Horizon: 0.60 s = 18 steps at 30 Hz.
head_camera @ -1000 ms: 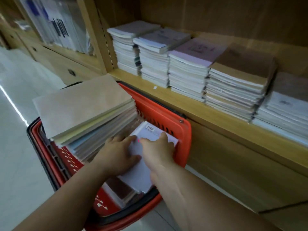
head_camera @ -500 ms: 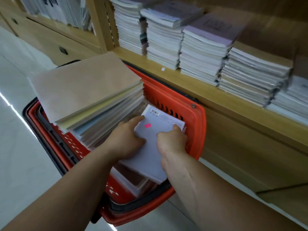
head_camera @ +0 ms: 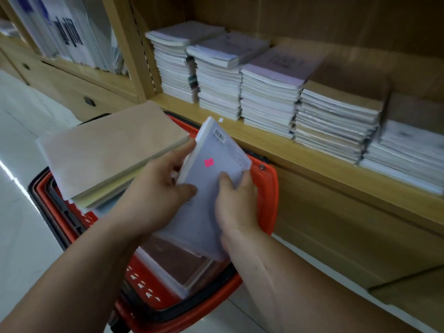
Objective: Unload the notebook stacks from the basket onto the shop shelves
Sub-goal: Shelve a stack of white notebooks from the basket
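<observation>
A red shopping basket (head_camera: 266, 203) stands on the floor against the wooden shelf (head_camera: 300, 152). Both hands hold a pale lilac notebook stack (head_camera: 206, 183) with a pink sticker and a barcode, tilted up above the basket. My left hand (head_camera: 158, 188) grips its left edge, thumb on the cover. My right hand (head_camera: 235, 200) grips its right side, thumb on top. A tall stack of tan-covered notebooks (head_camera: 110, 150) leans in the basket's left half. Brown-covered notebooks (head_camera: 177, 263) lie low in the basket under the lifted stack.
Several notebook stacks (head_camera: 271, 92) fill the shelf in a row, leaving a bare strip along its front edge. A wooden upright (head_camera: 129, 46) separates a left bay holding hanging white packets (head_camera: 67, 32). Pale tiled floor (head_camera: 19, 212) lies to the left.
The lilac stack has come up from lying flat in the basket to a tilted position above it. Both hands shifted from pressing on it to gripping its sides.
</observation>
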### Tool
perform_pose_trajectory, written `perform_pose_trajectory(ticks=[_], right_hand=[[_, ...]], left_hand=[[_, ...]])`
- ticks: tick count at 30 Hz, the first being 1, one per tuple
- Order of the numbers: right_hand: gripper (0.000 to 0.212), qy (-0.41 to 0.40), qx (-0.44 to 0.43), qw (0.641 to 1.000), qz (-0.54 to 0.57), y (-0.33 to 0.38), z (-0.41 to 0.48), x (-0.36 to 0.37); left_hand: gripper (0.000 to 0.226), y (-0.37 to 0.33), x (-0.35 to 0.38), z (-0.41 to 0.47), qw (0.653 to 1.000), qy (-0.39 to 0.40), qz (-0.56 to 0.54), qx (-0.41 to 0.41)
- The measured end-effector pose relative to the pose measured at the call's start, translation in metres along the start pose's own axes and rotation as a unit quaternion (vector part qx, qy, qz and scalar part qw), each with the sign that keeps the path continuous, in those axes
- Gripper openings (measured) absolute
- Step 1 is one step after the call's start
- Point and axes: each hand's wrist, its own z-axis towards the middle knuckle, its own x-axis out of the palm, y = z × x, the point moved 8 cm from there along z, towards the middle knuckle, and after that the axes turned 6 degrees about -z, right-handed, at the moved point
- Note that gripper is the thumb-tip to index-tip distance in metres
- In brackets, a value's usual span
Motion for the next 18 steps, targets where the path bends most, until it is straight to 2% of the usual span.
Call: perform_pose_trajectory(ticks=[3, 5, 6, 9, 12, 15, 18], right_hand=[[0.068, 0.023, -0.046, 0.995, 0.089, 0.033, -0.001, -0.024], [0.045, 0.042, -0.069, 0.988, 0.129, 0.048, -0.002, -0.049], [0.039, 0.059, -0.083, 0.982, 0.157, 0.053, -0.003, -0.064], [0.062, 0.106, -0.103, 0.970, 0.192, 0.049, 0.001, -0.113], [0.054, 0.087, -0.134, 0.968, 0.195, 0.047, 0.003, -0.179], [0.055, 0.019, -0.148, 0.967, 0.207, 0.043, 0.006, -0.248], [0.055, 0.001, -0.165, 0.955, 0.248, 0.050, 0.011, -0.298]], left_hand=[[0.078, -0.032, -0.009, -0.007, 0.995, -0.041, -0.073, 0.044], [0.076, -0.048, -0.004, -0.013, 0.989, -0.044, -0.129, 0.060], [0.075, -0.057, 0.003, -0.015, 0.984, -0.034, -0.159, 0.070], [0.074, -0.074, 0.038, -0.012, 0.967, 0.001, -0.241, 0.082], [0.081, -0.095, 0.087, -0.004, 0.955, 0.044, -0.284, 0.075], [0.072, -0.127, 0.139, 0.009, 0.943, 0.109, -0.305, 0.077], [0.063, -0.160, 0.186, 0.024, 0.927, 0.150, -0.338, 0.071]])
